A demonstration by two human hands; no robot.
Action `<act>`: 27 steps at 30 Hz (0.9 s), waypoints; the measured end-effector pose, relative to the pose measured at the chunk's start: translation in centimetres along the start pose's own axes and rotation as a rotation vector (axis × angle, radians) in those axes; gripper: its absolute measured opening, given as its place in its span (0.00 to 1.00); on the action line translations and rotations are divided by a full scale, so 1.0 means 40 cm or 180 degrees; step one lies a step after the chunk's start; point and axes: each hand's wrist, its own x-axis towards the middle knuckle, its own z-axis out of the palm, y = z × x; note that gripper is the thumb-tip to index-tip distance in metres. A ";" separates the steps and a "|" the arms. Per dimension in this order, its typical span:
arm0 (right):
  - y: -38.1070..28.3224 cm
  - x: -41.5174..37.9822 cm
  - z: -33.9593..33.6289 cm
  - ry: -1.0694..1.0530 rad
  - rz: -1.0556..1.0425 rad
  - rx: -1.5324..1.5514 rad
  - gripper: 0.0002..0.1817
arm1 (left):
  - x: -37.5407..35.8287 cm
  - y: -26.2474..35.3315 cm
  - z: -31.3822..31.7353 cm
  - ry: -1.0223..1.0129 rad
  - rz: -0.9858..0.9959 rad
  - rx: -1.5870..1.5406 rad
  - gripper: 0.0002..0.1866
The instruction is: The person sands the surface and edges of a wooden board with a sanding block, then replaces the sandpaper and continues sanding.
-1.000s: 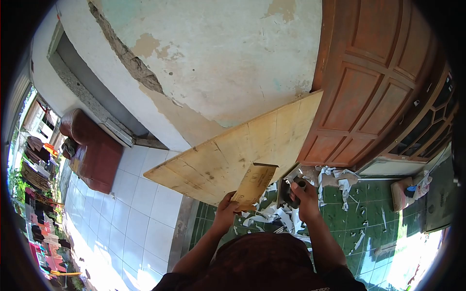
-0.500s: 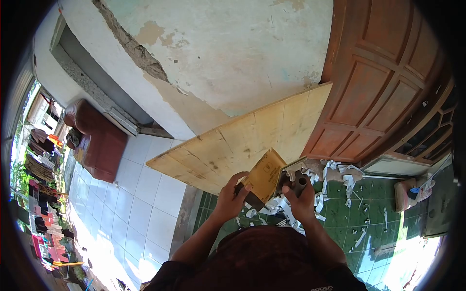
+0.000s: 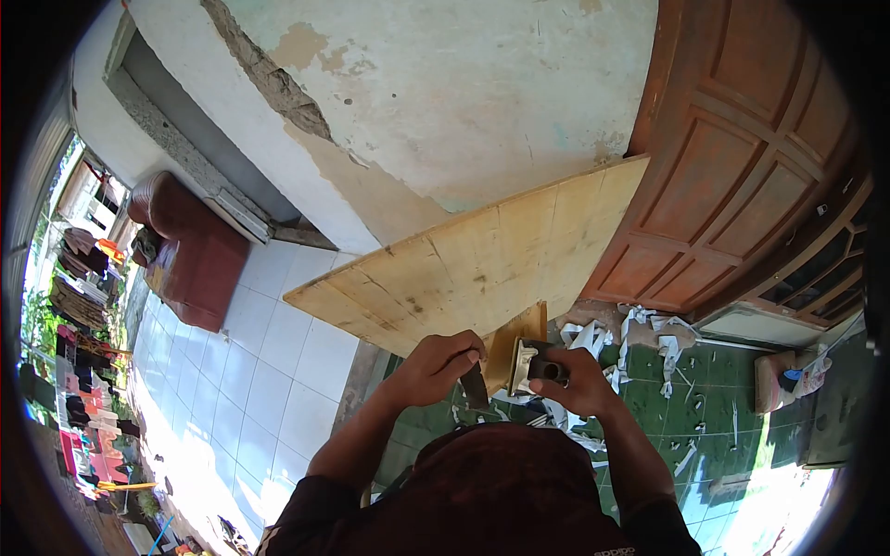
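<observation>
My right hand grips a dark sander with a round tube opening at its end; its pale flat base faces left. A yellowish sheet of sandpaper stands beside the base, seen at a steep angle. My left hand is closed, thumb against fingers, on a dark brown strip that points down toward my body. Just beyond both hands, a large wooden panel leans against the wall.
White torn strips and scraps litter the green tiled floor to the right. A brown panelled door stands behind them. At left are white tiles, a dark red sofa and hanging laundry.
The sandpaper has turned from showing its printed face to nearly edge-on. The sander has tilted and moved slightly left and down. My left hand has drawn slightly left, away from the sheet.
</observation>
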 end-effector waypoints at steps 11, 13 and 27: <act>-0.025 0.011 0.051 -0.0515 -0.0161 0.0590 0.23 | 0.022 0.012 0.056 0.0198 -0.0484 -0.1049 0.15; -0.026 0.007 0.058 -0.0474 -0.0140 0.0717 0.24 | 0.019 -0.014 0.075 0.0311 -0.0445 -0.1250 0.17; -0.003 0.000 0.095 0.0055 0.0145 0.0586 0.24 | -0.023 -0.049 0.155 0.1196 -0.0649 -0.1255 0.27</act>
